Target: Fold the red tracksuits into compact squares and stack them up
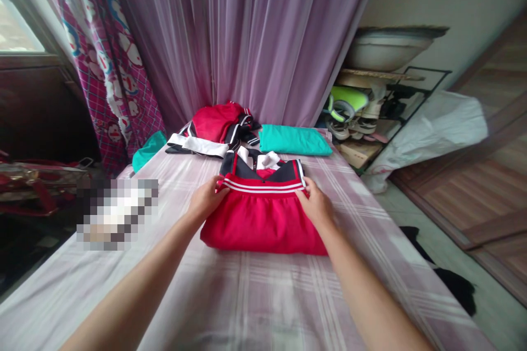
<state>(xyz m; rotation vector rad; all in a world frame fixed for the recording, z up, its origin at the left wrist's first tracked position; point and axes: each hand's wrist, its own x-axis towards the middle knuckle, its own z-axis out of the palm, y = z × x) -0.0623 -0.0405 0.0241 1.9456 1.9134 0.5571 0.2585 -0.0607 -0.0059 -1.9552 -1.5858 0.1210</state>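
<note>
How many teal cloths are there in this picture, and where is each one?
2: one folded cloth beyond the red garment, slightly to the right; one smaller cloth at the left, beside the patterned curtain. More may be hidden.

Red garment [265, 222], folded, lying at the centre of the frame. A smooth, rounded fold forms its lower edge. Above the lightly gathered red cloth runs a hem band [263, 187] with two white stripes; beyond it shows a dark section [286, 173] with red and white trim.
</note>
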